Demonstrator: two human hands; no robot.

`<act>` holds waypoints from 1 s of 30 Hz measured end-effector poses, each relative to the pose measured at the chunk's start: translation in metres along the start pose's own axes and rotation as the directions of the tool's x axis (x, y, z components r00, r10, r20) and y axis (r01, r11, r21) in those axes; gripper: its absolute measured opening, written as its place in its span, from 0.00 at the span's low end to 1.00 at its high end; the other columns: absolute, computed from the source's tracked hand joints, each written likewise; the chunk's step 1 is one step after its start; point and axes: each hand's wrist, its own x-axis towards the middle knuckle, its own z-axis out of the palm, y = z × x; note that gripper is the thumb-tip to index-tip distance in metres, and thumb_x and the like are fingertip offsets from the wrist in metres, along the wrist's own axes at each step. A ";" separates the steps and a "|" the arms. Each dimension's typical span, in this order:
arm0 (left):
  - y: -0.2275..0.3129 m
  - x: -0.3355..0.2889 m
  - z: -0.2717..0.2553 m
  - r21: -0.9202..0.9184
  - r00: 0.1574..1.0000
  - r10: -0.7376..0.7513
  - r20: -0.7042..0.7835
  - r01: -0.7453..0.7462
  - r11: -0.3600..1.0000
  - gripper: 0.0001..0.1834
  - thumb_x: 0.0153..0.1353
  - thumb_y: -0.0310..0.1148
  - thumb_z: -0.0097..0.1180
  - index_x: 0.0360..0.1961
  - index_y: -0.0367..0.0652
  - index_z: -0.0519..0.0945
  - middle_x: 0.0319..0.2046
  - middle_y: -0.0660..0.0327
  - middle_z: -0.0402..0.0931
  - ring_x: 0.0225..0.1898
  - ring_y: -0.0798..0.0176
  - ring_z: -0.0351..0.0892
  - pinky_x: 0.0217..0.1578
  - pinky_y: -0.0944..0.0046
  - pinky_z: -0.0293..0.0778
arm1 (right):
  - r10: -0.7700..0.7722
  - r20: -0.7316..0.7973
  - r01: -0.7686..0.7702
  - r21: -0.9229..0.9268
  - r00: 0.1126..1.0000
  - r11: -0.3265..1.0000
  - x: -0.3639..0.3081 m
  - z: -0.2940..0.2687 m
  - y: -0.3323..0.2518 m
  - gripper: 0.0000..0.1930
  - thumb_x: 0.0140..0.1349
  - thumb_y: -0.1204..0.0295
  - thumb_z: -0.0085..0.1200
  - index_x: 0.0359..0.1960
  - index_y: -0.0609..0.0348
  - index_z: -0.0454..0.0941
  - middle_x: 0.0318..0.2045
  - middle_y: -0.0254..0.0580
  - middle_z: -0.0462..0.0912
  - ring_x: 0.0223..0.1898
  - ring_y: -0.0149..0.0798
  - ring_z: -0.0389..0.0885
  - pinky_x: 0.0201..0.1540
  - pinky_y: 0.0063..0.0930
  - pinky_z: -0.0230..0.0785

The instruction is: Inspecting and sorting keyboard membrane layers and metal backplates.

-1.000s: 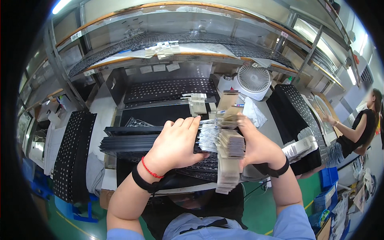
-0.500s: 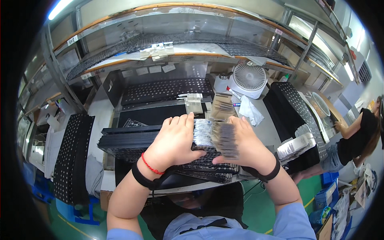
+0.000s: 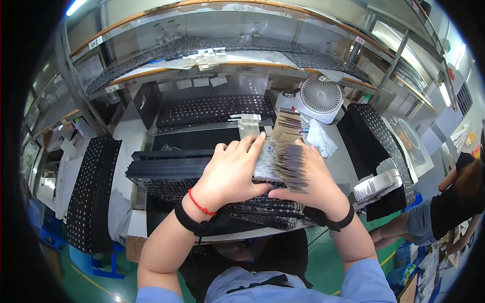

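Note:
My left hand (image 3: 232, 169) lies across the right part of a long stack of thin black sheets (image 3: 164, 170). Its fingers press along a block of tightly packed thin pieces with white-grey edges (image 3: 265, 162). My right hand (image 3: 316, 177) is closed round the other side, its palm against a bundle of fanned grey-brown strips (image 3: 290, 164). Both thumbs point inward and nearly meet at the near side. Beneath them are loose black patterned pieces (image 3: 265, 214). Just beyond the bundle stand brown card-like pieces (image 3: 287, 126); where they join the bundle is hidden.
Beyond my hands are small pale tabs (image 3: 247, 123) and a dotted black panel (image 3: 214, 111). A white fan (image 3: 322, 96) and a white cloth (image 3: 322, 140) are at back right. Black dotted strips (image 3: 93, 197) hang at left. A pale stack (image 3: 378, 184) and another person (image 3: 444, 207) are at right.
My left hand has shifted slightly right and down, closer to the right hand, covering more of the white-grey block. The person at right has bent lower. The whole view has shifted slightly.

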 end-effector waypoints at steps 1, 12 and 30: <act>0.000 0.001 0.001 -0.008 1.000 0.004 0.019 -0.003 1.000 0.54 0.45 0.52 0.73 0.69 0.34 0.64 0.63 0.44 0.68 0.57 0.46 0.75 0.56 0.51 0.67 | -0.002 -0.004 0.002 -0.002 1.000 1.000 0.000 0.000 0.000 0.67 0.36 0.47 0.79 0.69 0.77 0.50 0.63 0.66 0.68 0.67 0.60 0.67 0.67 0.61 0.58; 0.022 0.007 0.011 0.020 0.995 0.079 0.059 -0.080 0.997 0.55 0.45 0.42 0.71 0.66 0.18 0.57 0.68 0.32 0.56 0.64 0.41 0.66 0.58 0.47 0.67 | -0.007 -0.041 0.026 0.477 0.999 0.878 0.005 -0.006 -0.009 0.66 0.40 0.57 0.80 0.73 0.70 0.44 0.70 0.63 0.58 0.71 0.63 0.58 0.72 0.51 0.54; 0.018 0.007 0.022 -0.062 0.991 0.022 -0.131 -0.031 0.998 0.52 0.43 0.47 0.72 0.64 0.26 0.64 0.58 0.44 0.71 0.52 0.48 0.76 0.47 0.51 0.70 | -0.058 -0.446 0.174 0.224 0.893 0.959 -0.008 0.001 -0.036 0.70 0.46 0.51 0.77 0.74 0.74 0.33 0.75 0.62 0.43 0.74 0.54 0.52 0.71 0.45 0.53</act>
